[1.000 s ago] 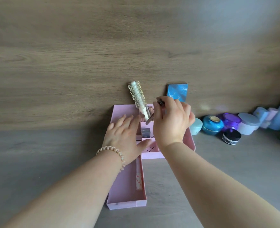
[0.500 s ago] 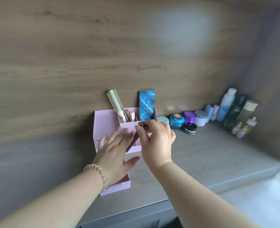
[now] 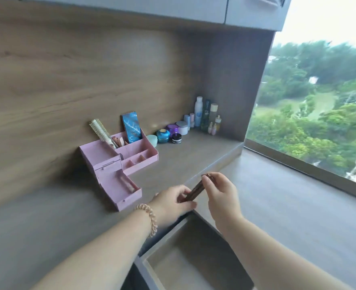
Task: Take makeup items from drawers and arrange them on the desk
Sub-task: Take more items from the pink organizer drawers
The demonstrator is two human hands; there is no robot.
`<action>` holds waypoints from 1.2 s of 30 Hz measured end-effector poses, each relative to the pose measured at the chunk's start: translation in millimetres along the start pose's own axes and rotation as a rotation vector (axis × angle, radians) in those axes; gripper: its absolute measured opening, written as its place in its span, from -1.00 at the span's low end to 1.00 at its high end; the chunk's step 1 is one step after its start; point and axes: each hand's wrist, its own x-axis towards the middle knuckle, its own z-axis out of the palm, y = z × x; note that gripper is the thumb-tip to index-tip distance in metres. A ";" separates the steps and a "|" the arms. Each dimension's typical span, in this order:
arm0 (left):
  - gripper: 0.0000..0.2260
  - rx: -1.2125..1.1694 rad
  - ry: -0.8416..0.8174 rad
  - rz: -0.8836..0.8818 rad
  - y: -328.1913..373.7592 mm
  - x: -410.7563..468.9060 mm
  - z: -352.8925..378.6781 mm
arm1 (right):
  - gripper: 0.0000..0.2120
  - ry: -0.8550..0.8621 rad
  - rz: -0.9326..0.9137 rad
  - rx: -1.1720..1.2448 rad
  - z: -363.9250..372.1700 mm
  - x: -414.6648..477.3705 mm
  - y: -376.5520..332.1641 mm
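Desk [image 3: 179, 162], pencil [image 3: 196, 188] up-right, left hand [image 3: 170, 204], right hand [image 3: 221, 193]

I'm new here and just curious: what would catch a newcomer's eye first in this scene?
Front and centre, the left hand and right hand both pinch a slim brown stick at the desk's edge, where a drawer stands open. Against the wooden back wall sits a pink organiser holding a hairbrush and a blue box, with a row of jars and bottles to its right. Far right, a big window shows green trees.

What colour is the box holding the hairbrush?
The organizer box is light pink all over, clearest in the head view.
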 end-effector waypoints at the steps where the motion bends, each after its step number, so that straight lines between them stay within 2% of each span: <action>1: -0.74 -0.013 -0.036 0.024 11.0 -3.4 9.5 | -0.94 0.024 0.030 0.011 -17.2 -8.8 -2.0; 6: -0.82 -0.141 -0.228 0.181 80.8 -20.2 64.3 | -0.91 0.145 0.170 0.033 -124.5 -57.5 -5.3; 11: -0.95 -0.222 -0.309 0.262 138.2 -25.6 129.7 | -0.93 0.180 0.250 -0.020 -234.2 -116.3 1.7; 17: -0.91 -0.074 -0.404 0.324 224.5 -52.9 242.8 | -0.95 0.232 0.364 -0.221 -361.1 -195.8 28.5; 19: -0.91 0.003 -0.455 0.362 248.8 -62.1 272.6 | -0.97 0.197 0.414 -0.340 -394.6 -214.6 38.8; 24: -0.87 0.273 -0.647 0.494 329.7 -109.5 402.3 | -0.94 0.092 0.554 -0.591 -518.5 -295.3 66.9; 26: -0.84 0.346 -0.694 0.545 356.7 -128.9 453.2 | -0.89 0.023 0.614 -0.605 -560.9 -325.4 76.8; 29: -0.76 0.338 -0.713 0.606 394.4 -155.7 514.0 | -0.85 0.048 0.675 -0.535 -617.9 -362.6 92.8; 31: -0.53 0.181 -0.626 0.554 411.3 -166.5 544.6 | -0.86 0.149 0.673 -0.410 -647.0 -375.8 103.6; 33: -0.37 0.002 -0.533 0.419 421.6 -170.9 568.2 | -0.86 0.285 0.651 -0.278 -666.4 -380.1 114.1; 35: -0.37 -0.076 -0.584 0.283 423.9 -172.3 593.9 | -0.85 0.384 0.638 -0.141 -678.3 -377.8 125.8; 36: -0.45 -0.069 -0.650 0.237 424.2 -174.6 605.7 | -0.86 0.411 0.640 -0.093 -680.7 -375.3 131.3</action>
